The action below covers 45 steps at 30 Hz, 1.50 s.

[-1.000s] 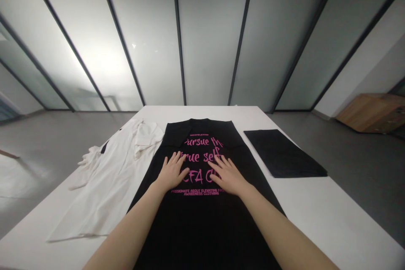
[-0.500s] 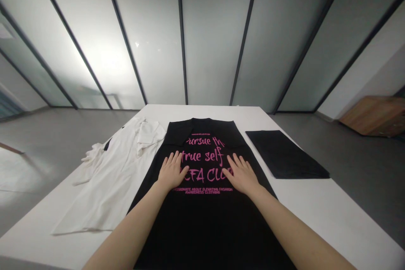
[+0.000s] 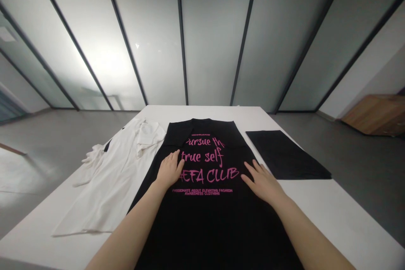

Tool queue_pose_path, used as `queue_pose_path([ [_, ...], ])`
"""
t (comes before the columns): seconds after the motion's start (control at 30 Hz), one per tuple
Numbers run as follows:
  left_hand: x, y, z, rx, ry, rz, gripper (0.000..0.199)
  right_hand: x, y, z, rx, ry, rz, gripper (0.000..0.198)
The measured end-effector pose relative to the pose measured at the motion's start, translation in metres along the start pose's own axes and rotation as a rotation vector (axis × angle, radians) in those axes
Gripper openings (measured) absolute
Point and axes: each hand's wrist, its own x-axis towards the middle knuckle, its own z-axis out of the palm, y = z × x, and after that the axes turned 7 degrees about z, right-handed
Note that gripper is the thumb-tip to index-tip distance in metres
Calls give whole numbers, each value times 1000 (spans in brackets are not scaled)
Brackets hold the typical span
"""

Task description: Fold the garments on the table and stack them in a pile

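Note:
A black T-shirt (image 3: 209, 223) with pink lettering lies flat in front of me, its neckline at the far end. Its sleeves are folded inward over the chest, covering parts of the print. My left hand (image 3: 169, 169) rests on the left side of the shirt, fingers stretched out beside the lettering. On the right side, my right hand (image 3: 263, 180) lies with fingers spread, close to the shirt's right edge. Neither hand grips any cloth. The near end of the shirt runs out of view between my forearms.
The white table (image 3: 322, 215) carries everything. White garments (image 3: 104, 190) lie loosely spread on the left, with a bit of black cloth among them. A neatly folded black garment (image 3: 284, 156) sits to the right. Frosted glass panels (image 3: 209, 42) stand beyond the table.
My right hand has slid outward to the right, uncovering the end of the large pink lettering. The left hand has shifted only slightly left. The shirt stays in place.

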Motion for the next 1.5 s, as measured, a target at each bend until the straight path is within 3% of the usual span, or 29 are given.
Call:
queue_pose_path([
  [0.13,4,9,-7,-148,27,4,30,11,17,-17,-12,57,13,57],
  [0.3,4,16,-8,-138,-5,91,28,18,28,-27,215,69,169,61],
  [0.47,0,16,-1,81,-173,256,28,15,29,-37,565,-175,270,29],
  [0.6,10,37,9,352,-295,187,21,12,17,-42,690,-321,259,25],
  [0.7,27,71,26,414,-397,229,19,8,2,-42,749,-293,211,29],
  [0.83,57,122,69,178,-417,368,24,-4,-21,-43,794,-277,134,42],
  [0.97,86,157,124,-49,-409,473,31,-15,-40,-46,779,-320,42,66],
  [1.03,99,167,148,-65,-389,445,38,-19,-47,-46,767,-351,0,74],
  [1.2,121,176,181,67,-534,313,52,-28,-59,-45,650,-429,-47,77],
  [1.33,132,167,189,10,-450,122,55,-33,-69,-42,634,-478,-45,70],
  [1.5,143,142,182,-110,-371,39,32,-39,-81,-37,720,-507,-34,72],
])
